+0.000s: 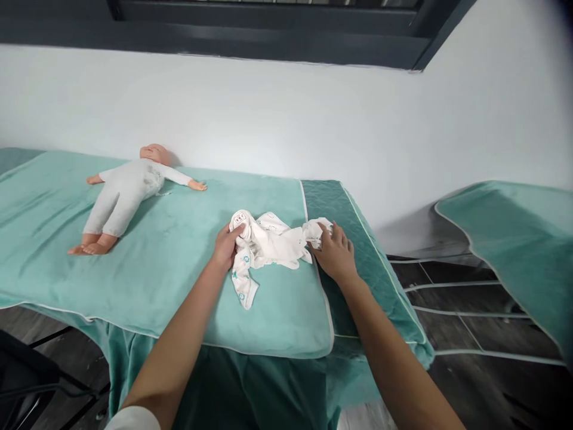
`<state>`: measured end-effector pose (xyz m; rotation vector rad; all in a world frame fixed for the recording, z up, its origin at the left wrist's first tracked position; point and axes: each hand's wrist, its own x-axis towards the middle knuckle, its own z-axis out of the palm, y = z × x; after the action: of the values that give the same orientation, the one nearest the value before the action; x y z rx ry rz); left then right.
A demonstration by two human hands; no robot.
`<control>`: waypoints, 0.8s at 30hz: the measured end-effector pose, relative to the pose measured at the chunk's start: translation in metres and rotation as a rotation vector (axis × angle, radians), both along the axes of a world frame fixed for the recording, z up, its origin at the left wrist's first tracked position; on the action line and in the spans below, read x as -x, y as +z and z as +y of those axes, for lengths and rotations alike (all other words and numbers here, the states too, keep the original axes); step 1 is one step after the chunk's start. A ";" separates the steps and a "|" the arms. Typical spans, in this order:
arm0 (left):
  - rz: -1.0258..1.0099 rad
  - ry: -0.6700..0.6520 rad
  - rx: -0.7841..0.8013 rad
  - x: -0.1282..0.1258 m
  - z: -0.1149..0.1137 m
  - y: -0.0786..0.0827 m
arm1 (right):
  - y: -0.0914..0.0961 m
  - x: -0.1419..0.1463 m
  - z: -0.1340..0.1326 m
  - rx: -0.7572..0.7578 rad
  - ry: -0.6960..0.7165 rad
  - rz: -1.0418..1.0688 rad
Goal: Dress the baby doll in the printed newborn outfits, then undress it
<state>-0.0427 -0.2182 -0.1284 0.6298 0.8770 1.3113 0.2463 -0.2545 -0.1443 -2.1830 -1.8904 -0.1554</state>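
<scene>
A white baby garment (277, 242) with small teal prints lies bunched up on the pale green blanket (188, 286). At its neck end, where a printed label shows, my left hand (227, 245) pinches the cloth with the thumb on top. One printed sleeve or leg hangs down toward me beside that hand. My right hand (335, 251) has its fingers closed on the crumpled other end of the garment. Farther left, a baby doll (129, 191) in a white suit lies on its back, its arms spread and feet toward me.
The blanket lies over a darker green quilted cover (358, 239) on a bed against the white wall (268, 119). A dark window frame (268, 36) runs above. To the right are metal bars (465, 310) and another green-covered surface (528, 239); a black chair (36, 376) stands lower left.
</scene>
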 end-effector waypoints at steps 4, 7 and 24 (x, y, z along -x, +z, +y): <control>0.097 -0.002 -0.046 0.016 0.001 0.017 | 0.021 0.011 -0.009 0.024 0.075 0.033; 0.282 -0.070 -0.196 0.030 -0.005 0.053 | 0.053 0.040 -0.015 -0.055 0.276 0.213; 1.840 0.335 -0.924 0.074 -0.056 0.208 | 0.223 0.151 -0.006 -0.225 0.627 0.105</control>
<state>-0.1169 -0.2740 0.0797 2.7187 1.7944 1.1135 0.0955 -0.2603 0.0788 -1.3510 -2.2602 -0.1231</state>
